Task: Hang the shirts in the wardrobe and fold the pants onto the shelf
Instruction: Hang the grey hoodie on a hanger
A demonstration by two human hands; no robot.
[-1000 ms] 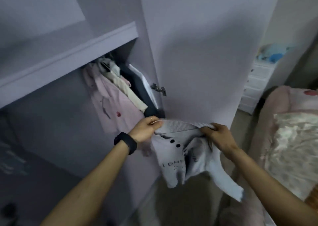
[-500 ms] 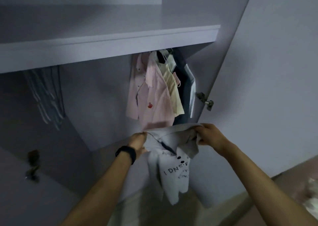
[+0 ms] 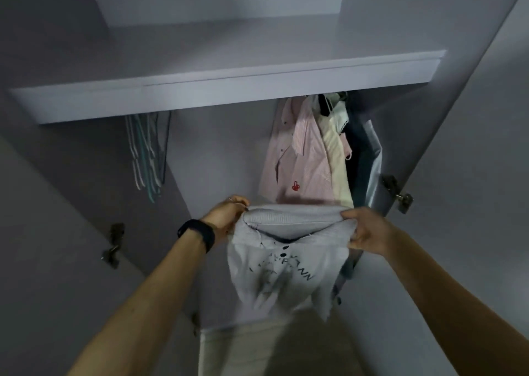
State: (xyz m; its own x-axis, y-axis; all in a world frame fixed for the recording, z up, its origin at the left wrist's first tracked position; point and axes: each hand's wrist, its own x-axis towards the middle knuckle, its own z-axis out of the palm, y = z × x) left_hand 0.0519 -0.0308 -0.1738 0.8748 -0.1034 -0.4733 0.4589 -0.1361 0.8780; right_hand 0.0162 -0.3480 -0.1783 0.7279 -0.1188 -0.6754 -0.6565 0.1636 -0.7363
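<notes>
Centre frame — left hand (image 3: 226, 215) and right hand (image 3: 369, 231), grips clamped on collar of pale grey printed polo shirt (image 3: 286, 272).

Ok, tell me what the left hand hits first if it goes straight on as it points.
Likely the hanging pink shirt: the left hand, gripping the grey shirt, points up-right toward its lower part. Depth is unclear.

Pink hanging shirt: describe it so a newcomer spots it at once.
Find the wide shelf across the open wardrobe; garments hang under its right end. The pink shirt is the leftmost, just above the grey shirt that the left hand and right hand hold. Unlike the cream top and dark garment to its right, it bears a small red emblem.
</notes>
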